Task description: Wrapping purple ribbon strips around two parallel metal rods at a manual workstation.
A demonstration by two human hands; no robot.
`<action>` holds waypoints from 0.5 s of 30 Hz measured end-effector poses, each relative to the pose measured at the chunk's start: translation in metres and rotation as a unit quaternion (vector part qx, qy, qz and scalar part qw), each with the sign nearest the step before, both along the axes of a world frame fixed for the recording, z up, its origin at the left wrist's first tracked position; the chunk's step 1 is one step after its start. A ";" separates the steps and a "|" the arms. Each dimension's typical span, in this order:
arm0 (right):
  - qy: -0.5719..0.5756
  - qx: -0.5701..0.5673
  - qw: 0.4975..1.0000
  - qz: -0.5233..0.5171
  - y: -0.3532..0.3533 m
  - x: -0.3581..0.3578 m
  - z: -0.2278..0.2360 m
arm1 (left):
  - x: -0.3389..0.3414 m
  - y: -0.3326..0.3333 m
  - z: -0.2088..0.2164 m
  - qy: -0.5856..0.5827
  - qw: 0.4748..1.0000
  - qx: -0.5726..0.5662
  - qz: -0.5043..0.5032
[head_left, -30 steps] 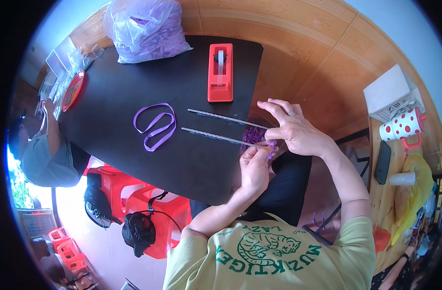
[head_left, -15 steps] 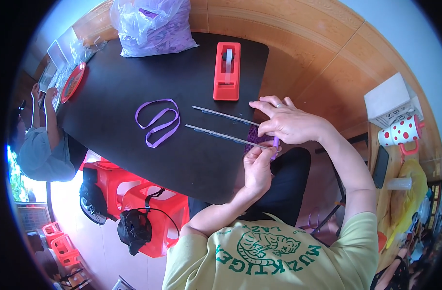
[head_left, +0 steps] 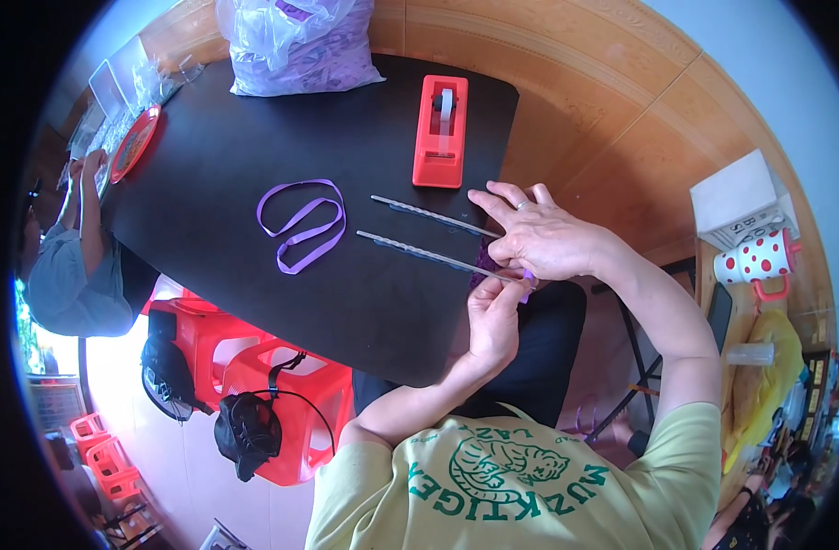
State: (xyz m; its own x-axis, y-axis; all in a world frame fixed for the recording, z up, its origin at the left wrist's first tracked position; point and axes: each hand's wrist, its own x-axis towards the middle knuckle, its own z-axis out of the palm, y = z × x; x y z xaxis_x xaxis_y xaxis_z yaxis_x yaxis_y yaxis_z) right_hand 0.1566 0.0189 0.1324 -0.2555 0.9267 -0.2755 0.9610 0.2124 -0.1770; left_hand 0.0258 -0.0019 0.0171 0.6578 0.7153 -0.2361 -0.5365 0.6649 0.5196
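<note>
Two thin, twisted metal rods lie nearly parallel and reach past the black table's right edge. At the near rod's end, my left hand is closed, thumb and fingers pinching a short piece of purple ribbon. My right hand is just above and beyond it, over the far rod's end. Some of its fingers stretch out toward the table, while lower fingers seem to grip the same ribbon; their tips are hidden. Dark purple material shows between the rods. A looped lilac ribbon lies left of the rods.
A red tape dispenser stands beyond the rods on the black table. Behind is a full plastic bag. A red plate is at far left, near another person. Red stools hold black bags; a dotted mug is at right.
The view has shifted slightly. Less of the purple ribbon shows between my hands, and my right hand has turned a little over it. The rods and the looped ribbon stay in place.
</note>
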 end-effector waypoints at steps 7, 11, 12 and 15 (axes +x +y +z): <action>0.054 -0.003 0.998 -0.022 -0.003 0.006 0.002 | 0.000 0.000 0.003 0.005 1.000 -0.008 -0.008; 0.117 0.052 0.992 -0.014 -0.014 0.017 -0.005 | 0.000 0.000 -0.010 -0.001 1.000 0.021 -0.009; 0.119 0.053 0.991 -0.016 -0.017 0.020 -0.006 | 0.000 0.001 -0.009 0.003 1.000 0.022 -0.012; 0.164 0.123 0.978 -0.020 -0.030 0.024 -0.010 | -0.001 0.000 -0.003 -0.001 1.000 0.006 -0.015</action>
State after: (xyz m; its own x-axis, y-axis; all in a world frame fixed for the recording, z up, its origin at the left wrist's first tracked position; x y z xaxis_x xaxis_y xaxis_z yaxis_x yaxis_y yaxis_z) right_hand 0.1811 -0.0111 0.1223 -0.2554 0.9656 0.0487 0.8691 0.2514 -0.4260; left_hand 0.0251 -0.0016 0.0146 0.6797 0.6980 -0.2254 -0.5179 0.6743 0.5264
